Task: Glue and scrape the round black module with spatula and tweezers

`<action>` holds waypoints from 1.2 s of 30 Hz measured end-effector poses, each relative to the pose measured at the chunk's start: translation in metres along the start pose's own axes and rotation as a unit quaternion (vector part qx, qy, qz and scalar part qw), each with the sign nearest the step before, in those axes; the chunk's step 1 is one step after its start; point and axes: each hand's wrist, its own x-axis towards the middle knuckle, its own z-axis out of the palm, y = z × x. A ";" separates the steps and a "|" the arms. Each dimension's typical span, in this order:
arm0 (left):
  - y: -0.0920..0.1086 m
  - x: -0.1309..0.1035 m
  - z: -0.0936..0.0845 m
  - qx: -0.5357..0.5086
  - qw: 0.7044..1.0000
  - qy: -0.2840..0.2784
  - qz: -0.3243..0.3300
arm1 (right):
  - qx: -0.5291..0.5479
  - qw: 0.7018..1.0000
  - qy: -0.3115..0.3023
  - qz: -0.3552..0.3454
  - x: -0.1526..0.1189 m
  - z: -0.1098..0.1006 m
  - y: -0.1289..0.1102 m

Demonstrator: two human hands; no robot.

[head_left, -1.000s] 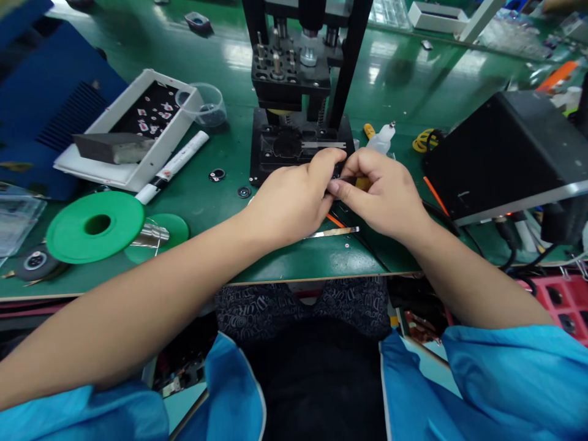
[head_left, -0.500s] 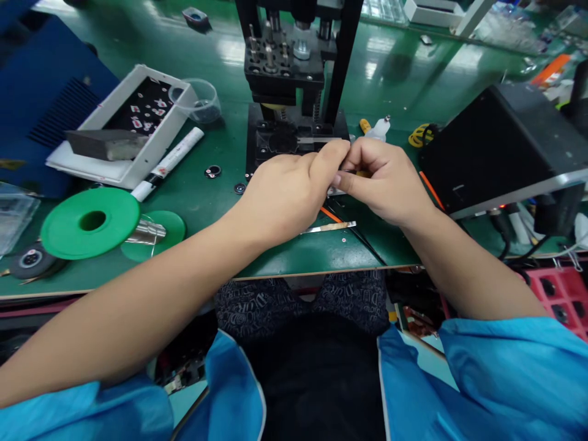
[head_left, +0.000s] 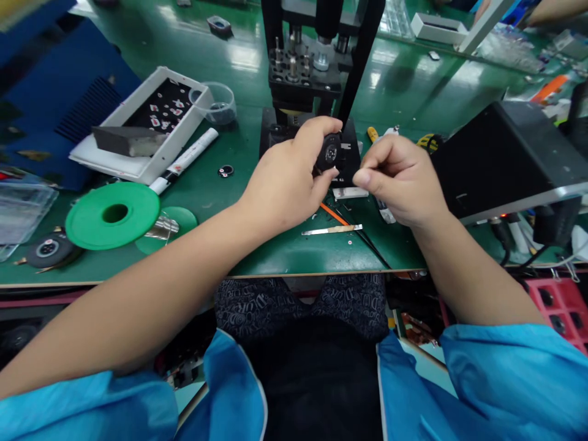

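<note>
My left hand (head_left: pixel 289 174) grips a black round part (head_left: pixel 329 152) by its edge between thumb and fingers, with its dotted centre facing right. To the right of it, my right hand (head_left: pixel 399 177) is closed in a pinch, thumb tip against the index finger; whatever it may hold is too small to make out. Both hands are apart, just in front of a black bench press (head_left: pixel 303 86), whose base is partly covered by my left hand. Below them on the green bench lie a thin metal blade with a tan wrap (head_left: pixel 337 229) and an orange-and-black stick (head_left: pixel 333 213).
On the left are a white tray (head_left: pixel 138 165) of small parts, a marker (head_left: pixel 193 152), a clear cup (head_left: pixel 221 104) and a green spool (head_left: pixel 113 214). A small black ring-shaped part (head_left: pixel 225 171) lies nearer the press. A black box (head_left: pixel 500 153) stands at right.
My hands have moved apart. The black round part, hidden before, now shows in my left hand, while my right hand has drawn away to the right. The camera view has shifted slightly.
</note>
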 end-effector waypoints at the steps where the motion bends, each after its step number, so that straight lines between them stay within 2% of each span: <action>1: 0.000 0.000 -0.001 -0.028 1.000 0.010 -0.002 | -0.023 0.999 -0.020 0.010 0.000 0.000 -0.001; 4: -0.004 0.003 -0.001 -0.101 0.994 0.027 -0.012 | -0.064 0.994 -0.088 0.026 -0.003 0.004 -0.003; 6: -0.008 0.005 0.000 -0.161 0.986 0.022 -0.030 | -0.076 0.990 -0.119 0.007 -0.004 0.008 -0.001; 11: -0.017 0.009 0.004 -0.262 0.963 0.023 -0.059 | -0.124 0.980 -0.153 -0.028 -0.006 0.016 0.003; 17: -0.019 0.009 0.007 -0.287 0.955 0.021 -0.071 | -0.095 0.986 -0.137 -0.003 -0.006 0.013 -0.003; 24: -0.024 0.008 0.007 -0.286 0.956 -0.027 -0.057 | -0.002 0.993 -0.063 0.096 -0.003 0.012 0.001; 29: -0.019 0.002 0.009 -0.244 0.969 -0.031 -0.008 | 0.007 0.994 -0.054 0.094 -0.002 0.011 0.004; 32: -0.014 0.000 0.008 -0.196 0.980 -0.037 -0.004 | -0.007 0.994 -0.054 0.099 -0.003 0.011 0.003; 36: -0.011 -0.002 0.006 -0.195 0.980 -0.035 0.000 | -0.022 0.992 -0.057 0.106 -0.004 0.012 0.003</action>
